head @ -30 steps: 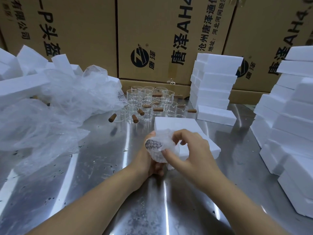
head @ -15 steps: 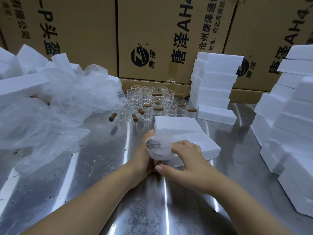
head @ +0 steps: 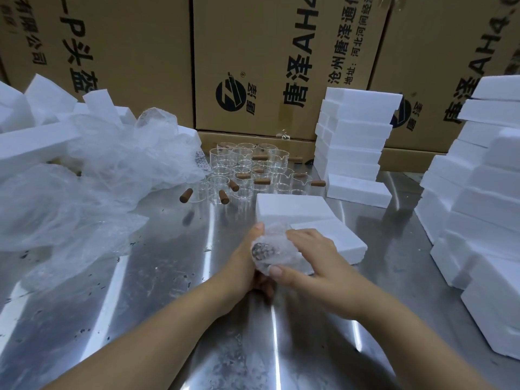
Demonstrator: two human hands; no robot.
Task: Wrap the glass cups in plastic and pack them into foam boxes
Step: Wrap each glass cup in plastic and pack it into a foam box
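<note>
Right hand [head: 312,266] has slid atop one wrapped cup [head: 270,250], its grip and left hand [head: 247,263] both clamping it.

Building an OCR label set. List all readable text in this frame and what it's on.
"—P头盔", top cut off: left carton.
"有限公司", start cut off: left carton.
"唐泽AH4", cut off: middle carton.
"唐泽" by round logo: middle carton.
"沧州唐泽通信", cut off: middle carton.
"地址:河北河间经", cut off: middle carton.
"唐泽AH4-", cut off: right carton.
No text visible on foam boxes, glass cups, bubble-wrapped cup.
</note>
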